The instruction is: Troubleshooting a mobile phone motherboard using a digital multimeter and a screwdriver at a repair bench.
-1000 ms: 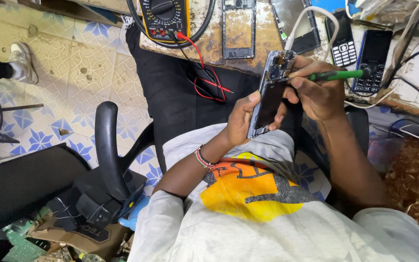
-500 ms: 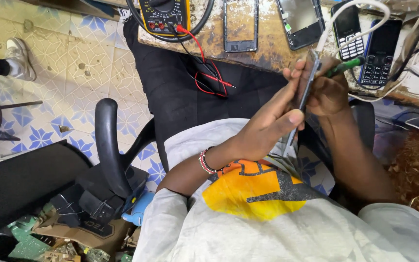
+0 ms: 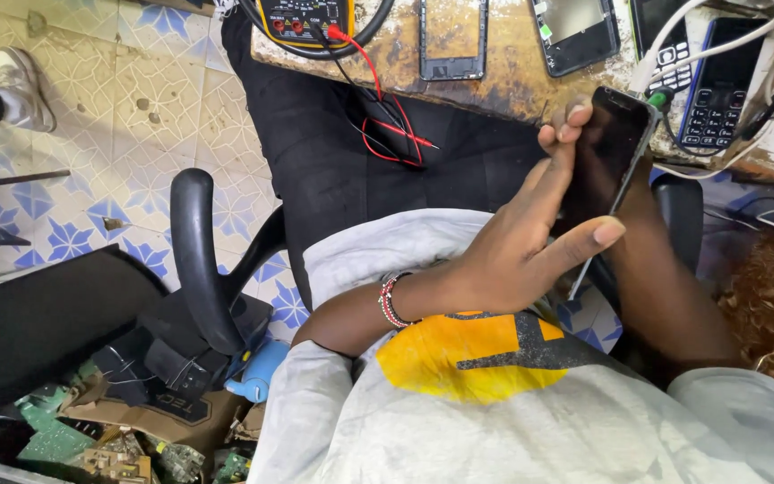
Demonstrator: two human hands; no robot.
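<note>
My left hand (image 3: pixel 512 260) grips a black smartphone (image 3: pixel 606 152) above my lap, thumb along its right edge and fingertips curled over its top left corner. The phone's dark face is turned toward me. Most of my right hand (image 3: pixel 645 211) is hidden behind the phone, with only the wrist and forearm showing. A green screwdriver handle (image 3: pixel 660 97) peeks out at the phone's top right corner. Its thin metal shaft (image 3: pixel 578 285) sticks out below my left thumb.
A worn wooden bench (image 3: pixel 503 85) carries a yellow multimeter (image 3: pixel 306 18) with red and black leads, an empty phone frame (image 3: pixel 452 40), a phone part (image 3: pixel 575 31), keypad phones (image 3: pixel 718 85) and white cables. A black chair armrest (image 3: pixel 194 251) and circuit boards (image 3: pixel 64 439) are at left. Another person's shoe (image 3: pixel 24 85) is on the tiles.
My left hand turned the phone from edge-on to its dark face toward me and lowered it slightly. The screwdriver slipped behind the phone, and my right hand went out of sight.
</note>
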